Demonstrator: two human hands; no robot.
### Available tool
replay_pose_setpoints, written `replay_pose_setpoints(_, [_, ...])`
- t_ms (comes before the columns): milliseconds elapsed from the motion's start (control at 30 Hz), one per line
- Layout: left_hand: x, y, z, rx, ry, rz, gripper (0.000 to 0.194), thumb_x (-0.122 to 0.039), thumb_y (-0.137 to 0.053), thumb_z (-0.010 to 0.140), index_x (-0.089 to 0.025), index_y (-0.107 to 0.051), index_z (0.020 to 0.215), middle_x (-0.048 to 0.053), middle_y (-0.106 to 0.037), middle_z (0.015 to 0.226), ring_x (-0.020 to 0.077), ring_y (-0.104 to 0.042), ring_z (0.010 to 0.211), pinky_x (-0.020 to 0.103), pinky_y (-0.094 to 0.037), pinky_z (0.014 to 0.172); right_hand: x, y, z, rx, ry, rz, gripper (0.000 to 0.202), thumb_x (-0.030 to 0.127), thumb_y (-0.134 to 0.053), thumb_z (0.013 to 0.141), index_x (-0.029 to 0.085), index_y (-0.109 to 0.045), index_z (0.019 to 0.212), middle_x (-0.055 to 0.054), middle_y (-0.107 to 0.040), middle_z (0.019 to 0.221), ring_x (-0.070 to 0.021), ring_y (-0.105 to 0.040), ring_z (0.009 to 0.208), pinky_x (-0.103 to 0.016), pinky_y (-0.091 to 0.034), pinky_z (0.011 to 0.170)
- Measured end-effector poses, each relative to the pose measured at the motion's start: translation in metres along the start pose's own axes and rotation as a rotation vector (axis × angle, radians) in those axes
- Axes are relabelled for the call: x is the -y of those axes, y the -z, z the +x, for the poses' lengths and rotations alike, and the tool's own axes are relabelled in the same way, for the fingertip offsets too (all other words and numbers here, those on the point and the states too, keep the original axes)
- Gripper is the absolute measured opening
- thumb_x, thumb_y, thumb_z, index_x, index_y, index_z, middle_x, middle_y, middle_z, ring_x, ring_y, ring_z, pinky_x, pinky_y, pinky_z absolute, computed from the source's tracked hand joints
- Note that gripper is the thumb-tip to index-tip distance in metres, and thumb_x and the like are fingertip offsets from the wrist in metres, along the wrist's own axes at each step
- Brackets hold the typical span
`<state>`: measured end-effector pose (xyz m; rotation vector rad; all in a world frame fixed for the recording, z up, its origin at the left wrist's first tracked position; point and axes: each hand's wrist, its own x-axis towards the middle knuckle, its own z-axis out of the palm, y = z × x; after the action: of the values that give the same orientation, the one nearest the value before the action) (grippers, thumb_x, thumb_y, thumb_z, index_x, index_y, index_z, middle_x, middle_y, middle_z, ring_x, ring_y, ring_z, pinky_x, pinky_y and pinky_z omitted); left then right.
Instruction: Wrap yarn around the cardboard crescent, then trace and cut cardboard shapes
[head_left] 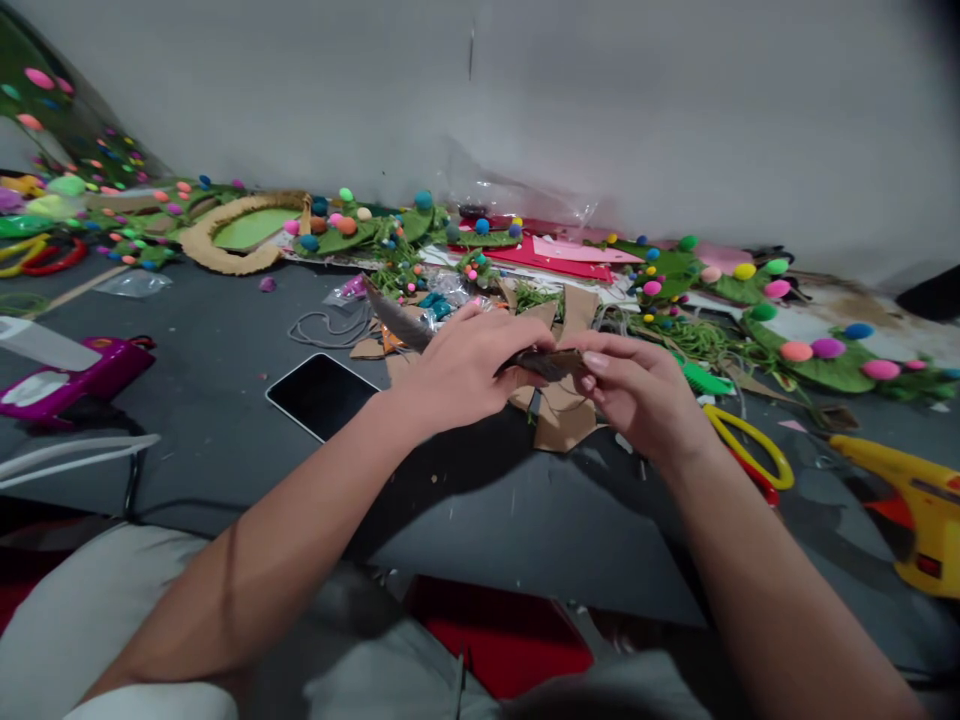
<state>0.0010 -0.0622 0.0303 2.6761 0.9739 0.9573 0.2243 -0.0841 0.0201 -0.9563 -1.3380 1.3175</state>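
Where both hands meet, left hand point(465, 365) hides the strip's point(551, 362) middle (feather, perhaps)

Dim, even indoor light; soft shadows under the forearms; corners at 2 and 10 o'clock bend and darken.

Matt card, glossy plastic, fuzzy felt

Brown cardboard scraps point(561, 415) look matt; the phone point(321, 394) is glossy glass, the glue gun point(911, 500) smooth plastic, the pom-poms point(796, 351) fuzzy, the mat point(225, 380) perhaps felt.
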Motion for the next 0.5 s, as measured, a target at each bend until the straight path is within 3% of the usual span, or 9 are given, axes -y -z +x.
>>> replay_pose_setpoints(133, [0.001, 0.000, 0.000, 0.034, 0.011, 0.065, 0.023, -0.009, -0.061, 0.088, -0.024, -0.059, 0.105, -0.003, -0.074, 0.099, 0.0194, -0.067, 0.095, 0.034, -0.036, 0.088, -0.001, -0.002, -0.001, 0.029, 0.165, -0.255, 0.018, 0.032, -0.084, 0.083, 0.022, -0.079, 0.096, -0.005, -0.072, 0.096, -0.0170, -0.065, 0.086, -0.028, -0.054, 0.073])
replay_pose_setpoints(233, [0.002, -0.001, 0.001, 0.035, -0.027, 0.171, 0.025, -0.004, -0.057, 0.087, -0.023, -0.057, 0.103, -0.002, -0.074, 0.098, 0.0204, -0.067, 0.096, 0.035, -0.036, 0.087, -0.003, -0.006, -0.002, 0.005, 0.282, -0.408, 0.013, 0.026, -0.079, 0.087, 0.021, -0.077, 0.098, -0.005, -0.071, 0.097, -0.0175, -0.066, 0.086, -0.029, -0.054, 0.070])
replay_pose_setpoints(367, [0.004, -0.003, 0.000, -0.095, -0.081, 0.287, 0.021, -0.011, -0.060, 0.093, -0.022, -0.060, 0.110, 0.000, -0.077, 0.103, 0.0198, -0.069, 0.096, 0.036, -0.038, 0.086, -0.005, -0.011, -0.005, -0.074, 0.515, -0.623, 0.016, 0.012, -0.072, 0.089, 0.024, -0.077, 0.100, -0.004, -0.068, 0.100, -0.0148, -0.065, 0.083, -0.026, -0.051, 0.063])
replay_pose_setpoints(500, [0.007, -0.006, -0.001, -0.278, -0.166, 0.323, 0.017, -0.015, -0.063, 0.097, -0.025, -0.067, 0.109, -0.002, -0.079, 0.112, 0.0185, -0.072, 0.105, 0.039, -0.041, 0.093, -0.004, -0.012, -0.010, -0.073, 0.771, -0.786, 0.031, 0.003, -0.069, 0.088, 0.025, -0.076, 0.108, -0.006, -0.068, 0.104, -0.0172, -0.067, 0.095, -0.031, -0.055, 0.078])
